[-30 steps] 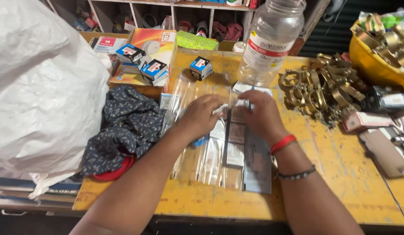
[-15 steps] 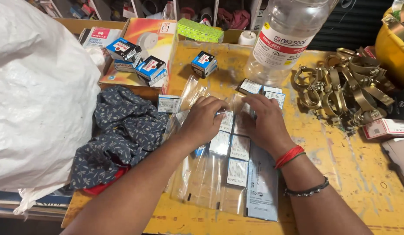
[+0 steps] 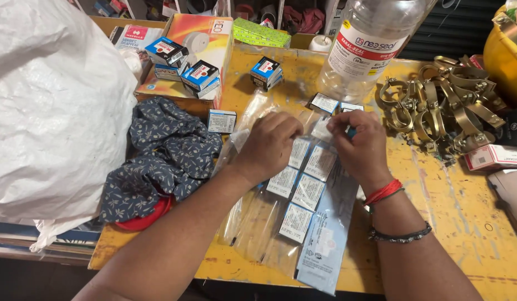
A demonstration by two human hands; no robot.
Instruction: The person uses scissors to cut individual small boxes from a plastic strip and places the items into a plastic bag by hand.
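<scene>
My left hand (image 3: 271, 145) and my right hand (image 3: 356, 145) meet over a clear plastic bag (image 3: 269, 223) that lies on the worn yellow table (image 3: 453, 223). Inside the bag several small white-and-blue boxes (image 3: 308, 192) sit in two rows. Each hand pinches the bag's far edge, the fingers curled on the plastic. A small box (image 3: 324, 131) shows between the two hands. My right wrist wears a red thread and a dark bead band.
A large clear plastic bottle (image 3: 370, 44) stands behind the hands. Brass pipe clamps (image 3: 442, 111) pile at the right, beside a yellow helmet (image 3: 503, 50). Small blue boxes (image 3: 200, 75) rest on an orange carton. A patterned dark cloth (image 3: 158, 156) and a big white sack (image 3: 52, 106) lie left.
The view has shifted and drawn closer. Both hands stay on the bag's far edge, with the fingers working slightly at the plastic.
</scene>
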